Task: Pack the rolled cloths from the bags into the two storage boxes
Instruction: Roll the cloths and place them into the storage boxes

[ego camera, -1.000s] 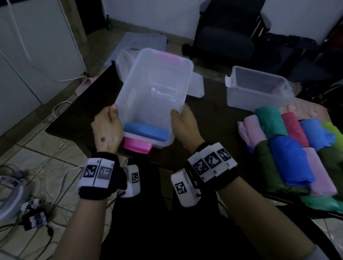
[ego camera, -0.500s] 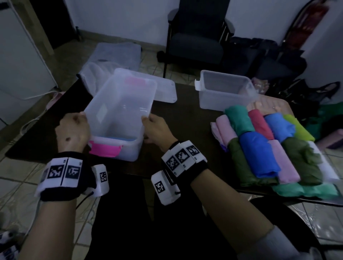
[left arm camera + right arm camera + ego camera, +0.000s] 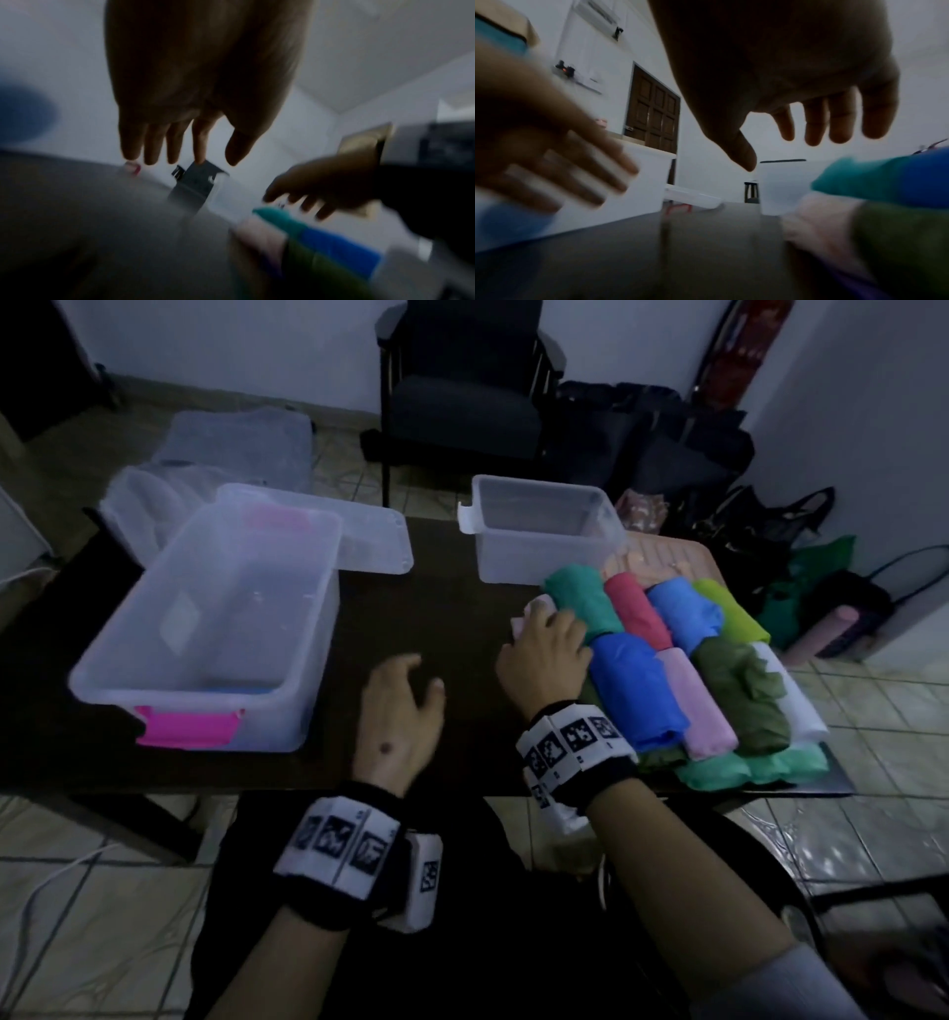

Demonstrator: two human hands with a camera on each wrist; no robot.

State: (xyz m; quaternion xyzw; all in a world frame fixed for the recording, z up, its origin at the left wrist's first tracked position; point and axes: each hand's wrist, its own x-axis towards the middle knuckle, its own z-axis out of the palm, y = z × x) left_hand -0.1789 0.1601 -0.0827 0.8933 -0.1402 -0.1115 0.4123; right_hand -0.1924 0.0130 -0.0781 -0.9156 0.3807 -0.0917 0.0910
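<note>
Head view: your right hand (image 3: 544, 654), fingers spread, hovers over the pale pink roll (image 3: 531, 613) beside the teal roll (image 3: 583, 603); left hand (image 3: 400, 711) trails, fingers loose.

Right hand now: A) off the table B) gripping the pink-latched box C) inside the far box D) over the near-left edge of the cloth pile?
D: the right hand is spread over the pale pink roll at the cloth pile.
</note>
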